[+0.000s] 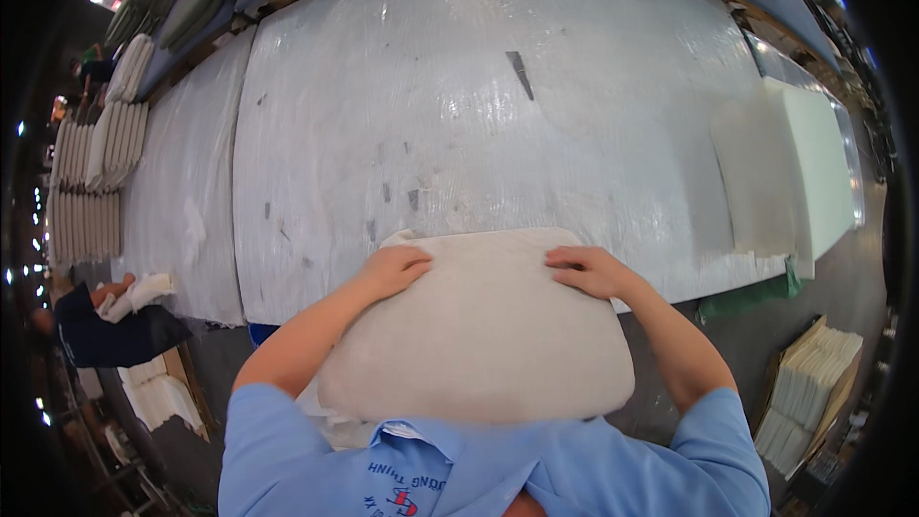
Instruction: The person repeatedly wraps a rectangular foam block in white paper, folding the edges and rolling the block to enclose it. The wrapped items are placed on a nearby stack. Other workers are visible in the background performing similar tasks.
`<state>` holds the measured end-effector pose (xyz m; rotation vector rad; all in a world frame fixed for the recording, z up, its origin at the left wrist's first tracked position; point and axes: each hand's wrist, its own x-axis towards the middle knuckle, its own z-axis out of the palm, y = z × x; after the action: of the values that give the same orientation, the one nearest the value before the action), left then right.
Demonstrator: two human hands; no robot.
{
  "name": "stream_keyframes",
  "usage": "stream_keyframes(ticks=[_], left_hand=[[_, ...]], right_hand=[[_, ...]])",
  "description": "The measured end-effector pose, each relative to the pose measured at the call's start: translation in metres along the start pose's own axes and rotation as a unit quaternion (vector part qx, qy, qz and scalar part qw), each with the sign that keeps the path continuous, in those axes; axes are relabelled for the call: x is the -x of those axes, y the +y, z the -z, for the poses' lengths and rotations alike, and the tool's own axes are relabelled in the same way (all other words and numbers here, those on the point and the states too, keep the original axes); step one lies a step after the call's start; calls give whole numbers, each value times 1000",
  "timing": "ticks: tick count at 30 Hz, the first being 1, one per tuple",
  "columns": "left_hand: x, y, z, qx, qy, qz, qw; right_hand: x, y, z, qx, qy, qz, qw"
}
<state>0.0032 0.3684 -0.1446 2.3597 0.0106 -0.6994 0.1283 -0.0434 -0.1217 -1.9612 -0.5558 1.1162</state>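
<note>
A beige fabric-covered cushion (488, 335) lies in front of my body. Its near edge rests against my blue shirt and its far edge reaches over the near side of the table. My left hand (394, 271) grips the far left corner, fingers bent over the cover. At the far right corner, my right hand (591, 272) holds the cushion, with fingertips on the top face. The undersides of both grips are hidden. Some whitish material (337, 426) shows below the cushion's left side.
Shiny plastic film covers the wide table (479, 134), torn in places. A beige fabric sheet (756, 172) and pale foam slab (814, 163) lie at right. Stacked cushions (86, 225) stand left, near a person's hand (115, 289). A box of white pieces (809, 383) sits lower right.
</note>
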Motion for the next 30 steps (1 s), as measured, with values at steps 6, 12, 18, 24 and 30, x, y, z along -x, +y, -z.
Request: stream_keyframes(ticks=[6,12,18,24,30], left_hand=[[135,-3,55,454,5,189,871],[109,20,81,505,57,114,854],[106,36,198,234,282,103,925],[138,179,170,43,173,-176,968],[99,213,96,-241,312,-226,891]], right_hand=[[153,-66,-31,-212,247,215,921],[104,-102,-14,-271,422,196,843],[52,-130,34,-216,388,209,871],[49,-135,48,-69,419,214,880],[61,-201,33,384,311,348,797]])
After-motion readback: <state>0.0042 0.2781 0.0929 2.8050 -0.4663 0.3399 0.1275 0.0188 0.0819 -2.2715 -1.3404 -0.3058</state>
